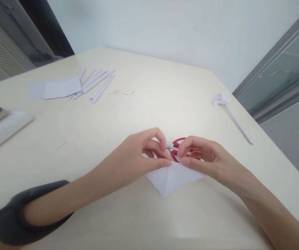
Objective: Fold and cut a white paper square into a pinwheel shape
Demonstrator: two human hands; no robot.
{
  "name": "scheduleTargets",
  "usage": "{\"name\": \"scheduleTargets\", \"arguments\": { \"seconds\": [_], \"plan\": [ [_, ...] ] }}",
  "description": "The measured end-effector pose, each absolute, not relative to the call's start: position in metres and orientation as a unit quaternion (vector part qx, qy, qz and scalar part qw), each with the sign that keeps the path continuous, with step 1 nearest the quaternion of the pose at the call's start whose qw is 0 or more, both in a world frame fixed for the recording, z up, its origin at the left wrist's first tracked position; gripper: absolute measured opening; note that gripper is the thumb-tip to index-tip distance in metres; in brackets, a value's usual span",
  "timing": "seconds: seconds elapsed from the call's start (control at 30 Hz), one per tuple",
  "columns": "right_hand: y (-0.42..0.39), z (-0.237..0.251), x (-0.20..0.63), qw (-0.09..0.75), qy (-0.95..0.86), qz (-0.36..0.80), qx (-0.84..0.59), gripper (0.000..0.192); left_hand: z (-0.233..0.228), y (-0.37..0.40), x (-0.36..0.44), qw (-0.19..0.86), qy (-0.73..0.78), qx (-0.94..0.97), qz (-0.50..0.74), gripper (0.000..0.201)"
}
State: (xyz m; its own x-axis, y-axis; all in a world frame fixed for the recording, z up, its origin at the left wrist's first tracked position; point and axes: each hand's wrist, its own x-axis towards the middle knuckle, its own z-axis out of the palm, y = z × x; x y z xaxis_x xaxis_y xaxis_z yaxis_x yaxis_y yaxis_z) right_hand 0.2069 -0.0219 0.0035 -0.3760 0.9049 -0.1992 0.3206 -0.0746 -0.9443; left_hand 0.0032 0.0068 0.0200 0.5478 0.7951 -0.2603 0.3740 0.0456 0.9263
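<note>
A white sheet of paper [174, 177], folded with a crease down its middle, hangs point-down between my hands. My left hand [151, 151] pinches its upper edge between thumb and fingers. A short way to the right, my right hand [200, 154] pinches the same edge. Just beyond the paper lies a pair of scissors with red handles [176, 142]. My fingers and the paper hide its blades and part of the handles. A black band [32, 211] is around my left forearm.
Flat paper sheets [62, 88] and several rolled paper sticks [97, 85] lie at the back left, beside small paper scraps [122, 92]. A paper pinwheel on a stick [221, 100] rests near the right edge. Stacked flat items [7, 128] stand at the left.
</note>
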Motion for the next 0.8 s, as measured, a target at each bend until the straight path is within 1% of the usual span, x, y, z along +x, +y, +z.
{"name": "scheduleTargets", "arguments": {
  "seconds": [0.13, 0.37, 0.63, 0.8],
  "plan": [
    [-0.0217, 0.0025, 0.2047, 0.225, -0.646, 0.550, -0.479, 0.011, 0.0220, 0.0053, 0.0030, 0.574, 0.434, 0.672, 0.173, 0.016],
    [-0.0203, 0.0055, 0.2068, 0.203, -0.657, 0.537, -0.488, 0.010, 0.0165, 0.0063, 0.0041, 0.577, 0.396, 0.691, 0.182, 0.013],
    [-0.0204, 0.0020, 0.2005, 0.212, -0.668, 0.542, -0.464, 0.007, 0.0135, 0.0061, 0.0063, 0.582, 0.391, 0.692, 0.171, 0.012],
    [-0.0243, 0.0038, 0.1980, 0.227, -0.664, 0.551, -0.451, 0.011, 0.0149, 0.0041, 0.0048, 0.599, 0.381, 0.685, 0.165, 0.011]
  ]
}}
